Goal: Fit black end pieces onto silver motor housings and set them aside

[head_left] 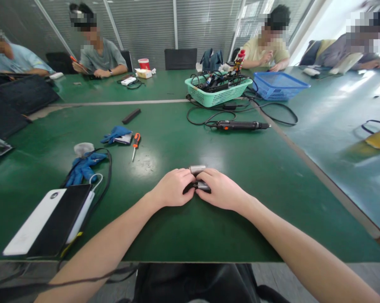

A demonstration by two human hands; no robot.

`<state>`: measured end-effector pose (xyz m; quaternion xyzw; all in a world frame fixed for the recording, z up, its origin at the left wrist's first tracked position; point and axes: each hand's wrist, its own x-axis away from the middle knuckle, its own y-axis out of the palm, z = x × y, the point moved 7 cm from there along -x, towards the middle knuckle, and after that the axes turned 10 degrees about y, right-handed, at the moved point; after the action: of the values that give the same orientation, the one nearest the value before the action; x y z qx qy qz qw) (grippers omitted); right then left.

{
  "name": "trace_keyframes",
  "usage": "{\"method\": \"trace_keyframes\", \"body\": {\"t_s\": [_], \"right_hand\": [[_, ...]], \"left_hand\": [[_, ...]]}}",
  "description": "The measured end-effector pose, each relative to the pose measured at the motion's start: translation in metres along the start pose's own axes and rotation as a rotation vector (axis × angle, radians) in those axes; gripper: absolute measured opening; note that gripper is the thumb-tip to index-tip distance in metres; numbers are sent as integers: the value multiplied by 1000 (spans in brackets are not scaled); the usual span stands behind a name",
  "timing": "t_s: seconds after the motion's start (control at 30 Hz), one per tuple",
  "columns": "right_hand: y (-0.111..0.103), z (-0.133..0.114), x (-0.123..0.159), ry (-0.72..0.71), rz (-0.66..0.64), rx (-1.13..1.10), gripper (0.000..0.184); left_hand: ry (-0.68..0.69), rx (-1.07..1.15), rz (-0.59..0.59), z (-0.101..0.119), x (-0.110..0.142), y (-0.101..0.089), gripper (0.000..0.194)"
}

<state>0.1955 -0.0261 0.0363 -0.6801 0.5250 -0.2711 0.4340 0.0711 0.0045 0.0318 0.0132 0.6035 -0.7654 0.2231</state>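
Note:
My left hand (174, 188) and my right hand (224, 189) meet low over the green table, fingers curled inward. Between the fingertips of my right hand is a small grey metal cylinder (204, 186). A small dark piece at its left end reaches toward my left hand, whose closed fingers partly hide it. I cannot tell whether the two pieces are joined. Just beyond the fingertips lies another silvery cylinder (197, 169), partly covered by my right hand.
An orange-handled screwdriver (136, 146), blue gloves (82, 167) and a black-and-white device (47, 221) with cables lie left. A black electric screwdriver (240, 125) lies ahead, before a green basket (215, 97) of tools and a blue basket (280, 86). Several people sit around.

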Motion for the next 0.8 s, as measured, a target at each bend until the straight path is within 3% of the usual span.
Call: {"method": "trace_keyframes", "body": {"t_s": [0.8], "right_hand": [[-7,-5,1,22,10,35,14]], "left_hand": [[3,-17,-42,5,-5,-11,18]]}}
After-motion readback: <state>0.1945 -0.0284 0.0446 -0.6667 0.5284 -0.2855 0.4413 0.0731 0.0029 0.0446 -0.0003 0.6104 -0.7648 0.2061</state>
